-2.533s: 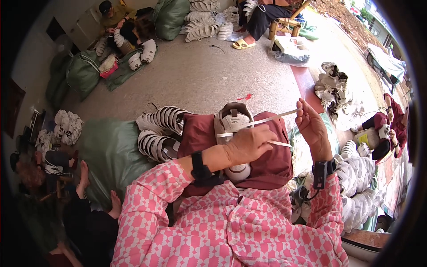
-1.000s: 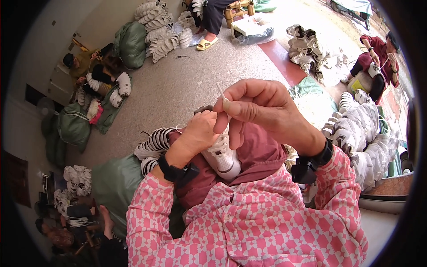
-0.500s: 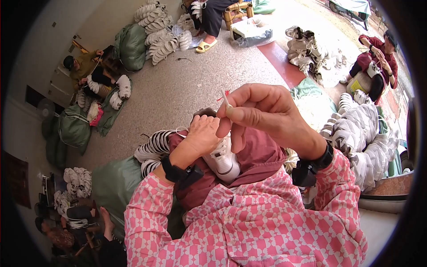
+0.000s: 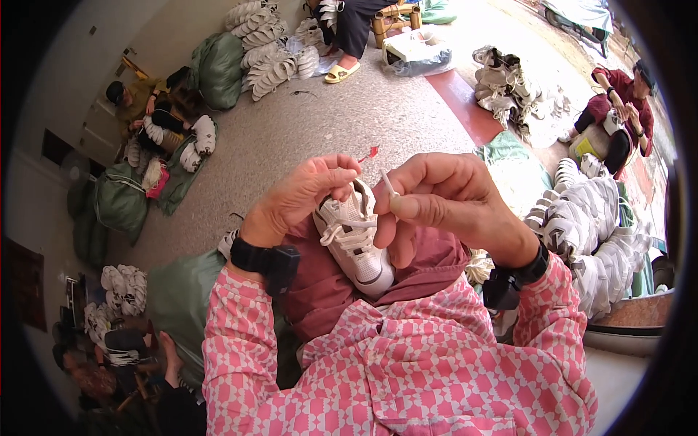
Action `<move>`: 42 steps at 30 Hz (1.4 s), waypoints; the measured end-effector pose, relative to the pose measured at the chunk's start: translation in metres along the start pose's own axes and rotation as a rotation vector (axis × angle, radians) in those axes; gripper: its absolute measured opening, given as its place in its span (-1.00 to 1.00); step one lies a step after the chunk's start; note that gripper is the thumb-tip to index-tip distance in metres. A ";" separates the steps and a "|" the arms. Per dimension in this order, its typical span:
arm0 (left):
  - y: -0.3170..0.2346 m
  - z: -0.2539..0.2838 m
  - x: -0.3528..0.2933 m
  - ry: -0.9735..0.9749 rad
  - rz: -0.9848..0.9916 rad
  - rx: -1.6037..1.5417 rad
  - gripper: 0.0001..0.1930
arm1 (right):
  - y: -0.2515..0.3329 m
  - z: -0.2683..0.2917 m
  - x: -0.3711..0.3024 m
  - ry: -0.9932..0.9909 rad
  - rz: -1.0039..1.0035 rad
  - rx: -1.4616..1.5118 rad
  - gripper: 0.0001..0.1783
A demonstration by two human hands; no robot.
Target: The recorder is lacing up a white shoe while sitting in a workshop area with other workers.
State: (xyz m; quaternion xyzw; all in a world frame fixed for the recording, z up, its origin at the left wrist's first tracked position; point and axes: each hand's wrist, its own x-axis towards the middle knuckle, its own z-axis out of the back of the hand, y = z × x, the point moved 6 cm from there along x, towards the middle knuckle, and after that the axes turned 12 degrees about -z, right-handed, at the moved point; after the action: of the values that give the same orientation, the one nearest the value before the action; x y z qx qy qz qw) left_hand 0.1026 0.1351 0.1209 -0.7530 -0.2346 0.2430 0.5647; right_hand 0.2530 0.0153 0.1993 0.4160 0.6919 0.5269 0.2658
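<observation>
A concrete floor [image 4: 349, 123] stretches far ahead, with piles of white shoes [image 4: 589, 225] at the right. Near, a white shoe [image 4: 356, 243] rests on the lap. The left hand [image 4: 302, 196] grips its top. The right hand [image 4: 443, 200] pinches a white lace [image 4: 387, 185] between thumb and fingers.

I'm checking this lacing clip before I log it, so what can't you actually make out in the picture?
Head view:
- The eyelets of the white sneaker: covered by the left hand and right hand.
- The lace tip: too small to tell how the right fingers grip it.
- The maroon lap cloth: partly under the sneaker and pink sleeves.
- The sneaker pile at right: bent by the fisheye rim.
</observation>
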 end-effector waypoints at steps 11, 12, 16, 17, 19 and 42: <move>-0.046 0.079 -0.127 -0.353 -0.364 -0.206 -0.79 | -0.018 0.101 0.018 -0.400 0.295 0.236 -0.74; -0.034 0.092 -0.141 -0.421 -0.315 -0.185 -0.80 | -0.025 0.118 0.023 -0.396 0.297 0.234 -0.74; 0.018 0.131 -0.174 -0.614 -0.125 0.110 -0.83 | -0.096 0.200 0.023 -0.782 0.105 0.476 -0.76; 0.038 0.141 -0.180 -0.620 -0.131 0.108 -0.83 | -0.114 0.212 0.024 -0.855 0.036 0.583 -0.77; 0.072 0.164 -0.195 -0.671 0.040 0.586 -0.82 | -0.137 0.219 0.028 -0.865 -0.012 0.568 -0.77; 0.080 0.041 0.006 -0.185 -0.101 0.812 -0.80 | -0.152 0.098 0.060 -0.149 -0.258 -0.694 -0.83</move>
State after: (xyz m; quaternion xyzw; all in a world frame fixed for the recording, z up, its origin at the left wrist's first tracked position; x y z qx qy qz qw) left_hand 0.0877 0.1488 0.0330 -0.4318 -0.2061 0.3544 0.8034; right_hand 0.2565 0.1012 0.0291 0.2476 0.4977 0.6605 0.5046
